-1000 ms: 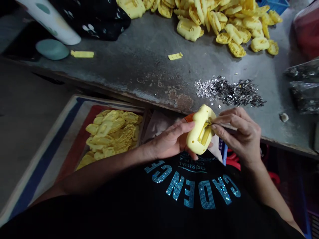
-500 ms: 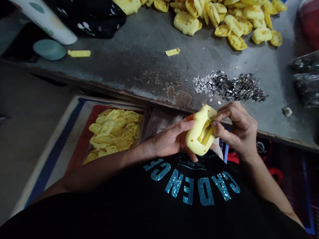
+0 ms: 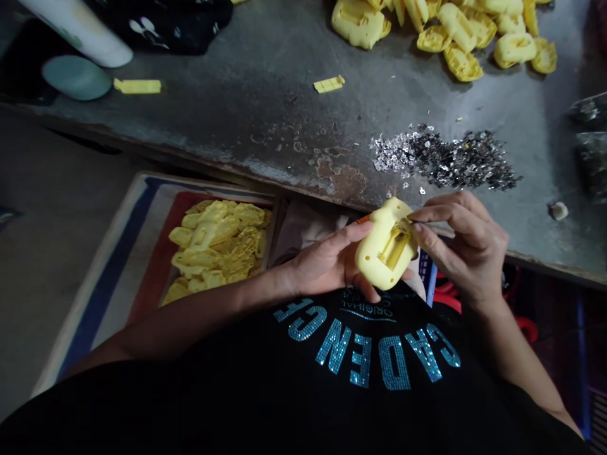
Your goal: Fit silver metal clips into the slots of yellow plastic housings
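Observation:
My left hand (image 3: 327,262) cradles a yellow plastic shell (image 3: 385,245) in front of my chest, its hollow side up. My right hand (image 3: 462,243) pinches a small metal piece against the slot at the shell's upper edge; the piece is too small to name. A heap of small shiny metal parts (image 3: 443,161) lies on the grey table (image 3: 265,114) just beyond my right hand.
Many more yellow shells (image 3: 455,28) are piled at the table's far right. A box of yellow shells (image 3: 215,246) sits low on my left. A teal lid (image 3: 76,77), a white cylinder (image 3: 78,28) and loose yellow strips (image 3: 137,86) lie at far left.
The shell and both hands stay together with only slight shifts; my right fingers have straightened a little at the slot. The view has tilted down slightly.

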The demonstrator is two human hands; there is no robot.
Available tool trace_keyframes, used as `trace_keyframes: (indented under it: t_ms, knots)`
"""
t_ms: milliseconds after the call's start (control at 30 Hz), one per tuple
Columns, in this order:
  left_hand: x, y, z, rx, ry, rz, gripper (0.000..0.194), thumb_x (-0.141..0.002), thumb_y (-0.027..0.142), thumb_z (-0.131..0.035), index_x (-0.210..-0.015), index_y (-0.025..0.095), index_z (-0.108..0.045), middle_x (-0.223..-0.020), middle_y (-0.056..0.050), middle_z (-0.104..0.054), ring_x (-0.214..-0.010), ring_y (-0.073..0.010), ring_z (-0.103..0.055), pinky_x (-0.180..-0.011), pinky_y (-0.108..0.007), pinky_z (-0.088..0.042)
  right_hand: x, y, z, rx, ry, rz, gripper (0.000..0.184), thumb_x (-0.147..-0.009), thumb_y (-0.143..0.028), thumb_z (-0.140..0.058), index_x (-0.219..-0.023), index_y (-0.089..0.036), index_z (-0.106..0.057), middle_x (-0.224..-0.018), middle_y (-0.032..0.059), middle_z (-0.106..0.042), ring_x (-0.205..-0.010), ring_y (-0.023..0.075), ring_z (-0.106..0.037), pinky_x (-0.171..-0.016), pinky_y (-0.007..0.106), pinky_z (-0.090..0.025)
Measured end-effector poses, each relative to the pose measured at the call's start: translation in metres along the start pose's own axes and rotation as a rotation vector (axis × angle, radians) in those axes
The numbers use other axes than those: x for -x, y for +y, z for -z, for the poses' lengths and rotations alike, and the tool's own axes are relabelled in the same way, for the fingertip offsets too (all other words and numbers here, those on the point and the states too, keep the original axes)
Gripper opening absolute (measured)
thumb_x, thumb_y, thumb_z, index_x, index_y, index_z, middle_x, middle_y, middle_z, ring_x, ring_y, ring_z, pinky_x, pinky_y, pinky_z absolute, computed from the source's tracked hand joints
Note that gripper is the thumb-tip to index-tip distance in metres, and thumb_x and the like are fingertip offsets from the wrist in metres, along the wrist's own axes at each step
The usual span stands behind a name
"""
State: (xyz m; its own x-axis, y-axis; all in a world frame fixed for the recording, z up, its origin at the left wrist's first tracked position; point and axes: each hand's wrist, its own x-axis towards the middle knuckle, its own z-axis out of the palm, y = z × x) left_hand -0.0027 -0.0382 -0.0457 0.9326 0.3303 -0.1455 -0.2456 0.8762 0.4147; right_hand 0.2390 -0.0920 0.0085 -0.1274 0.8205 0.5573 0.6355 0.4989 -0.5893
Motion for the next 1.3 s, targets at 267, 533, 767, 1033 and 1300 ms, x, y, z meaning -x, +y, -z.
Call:
trace_keyframes:
  t_ms: [267, 533, 767, 1033, 1300]
  knots:
    - [-0.002, 0.001, 0.001, 0.051, -0.067, -0.004, 0.065, -0.105, 0.060, -0.079, -0.156, 0.023, -0.060, -0.130, -0.015, -0.084, -0.120, -0.0377, -0.087, -0.076, -0.039, -0.078, 0.008, -0.004, -0.003, 0.223, -0.021, 0.118, 0.026, -0.103, -0.009, -0.077, -0.117, -0.030, -0.084, -0.106, 0.0042, -0.080, -0.088, 0.0227, -0.072, -0.082, 0.045, -0.051]
    - [-0.001, 0.000, 0.000, 0.004, -0.062, -0.013, 0.072, -0.104, 0.063, -0.078, -0.161, 0.022, -0.059, -0.131, -0.017, -0.084, -0.114, -0.0368, -0.088, -0.074, -0.039, -0.078, 0.013, -0.007, -0.006, 0.211, -0.016, 0.115, 0.036, -0.101, -0.004, -0.077, -0.126, -0.028, -0.085, -0.105, 0.0059, -0.081, -0.088, 0.0249, -0.073, -0.078, 0.044, -0.054]
    - [0.000, -0.001, -0.003, -0.044, -0.044, -0.039, 0.088, -0.104, 0.064, -0.079, -0.175, 0.025, -0.044, -0.132, -0.018, -0.083, -0.114, -0.0377, -0.088, -0.071, -0.038, -0.077, 0.022, -0.004, -0.006, 0.273, 0.004, 0.186, 0.047, -0.100, -0.005, -0.079, -0.138, -0.033, -0.083, -0.111, 0.0053, -0.084, -0.090, 0.0248, -0.075, -0.079, 0.045, -0.056]
    - [0.002, -0.001, -0.004, -0.064, -0.033, -0.031, 0.101, -0.100, 0.068, -0.081, -0.180, 0.027, -0.035, -0.142, -0.022, -0.078, -0.113, -0.0386, -0.088, -0.070, -0.037, -0.076, 0.024, 0.000, -0.007, 0.257, 0.036, 0.188, 0.045, -0.098, -0.005, -0.082, -0.135, -0.031, -0.084, -0.114, 0.0063, -0.085, -0.092, 0.0252, -0.076, -0.079, 0.044, -0.059]
    - [0.003, -0.003, -0.003, -0.074, -0.027, -0.060, 0.089, -0.103, 0.067, -0.079, -0.174, 0.027, -0.045, -0.135, -0.019, -0.082, -0.112, -0.0377, -0.088, -0.070, -0.037, -0.077, 0.018, -0.007, 0.001, 0.113, -0.016, 0.058, 0.037, -0.101, -0.010, -0.077, -0.125, -0.036, -0.087, -0.112, 0.0035, -0.084, -0.093, 0.0238, -0.077, -0.081, 0.043, -0.060]
